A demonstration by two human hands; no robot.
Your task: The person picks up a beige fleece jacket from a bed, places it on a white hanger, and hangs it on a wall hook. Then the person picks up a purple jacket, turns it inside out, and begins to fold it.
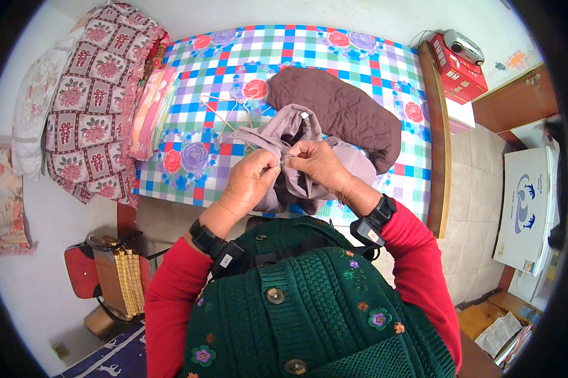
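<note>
A mauve jacket (291, 124) lies bunched at the near edge of the bed, its collar and a white tag facing away from me. My left hand (253, 177) pinches one front edge of it between thumb and fingers. Right beside, my right hand (317, 163) grips the opposite edge, and the fingertips of both hands almost meet. A small fastener part shows between them, too small to tell its kind. Beyond the jacket is a folded brown quilted garment (340, 111). Pale wire hangers (232, 115) rest on the bedsheet, partly beneath the jacket's left side.
The bed carries a checked floral sheet (194, 160). Folded pink cloths (154, 113) and a patterned quilt (95, 104) are piled at left. A wooden bed board (437, 141) bounds the right. Below left stands a red chair (81, 271); a white appliance (525, 208) stands far right.
</note>
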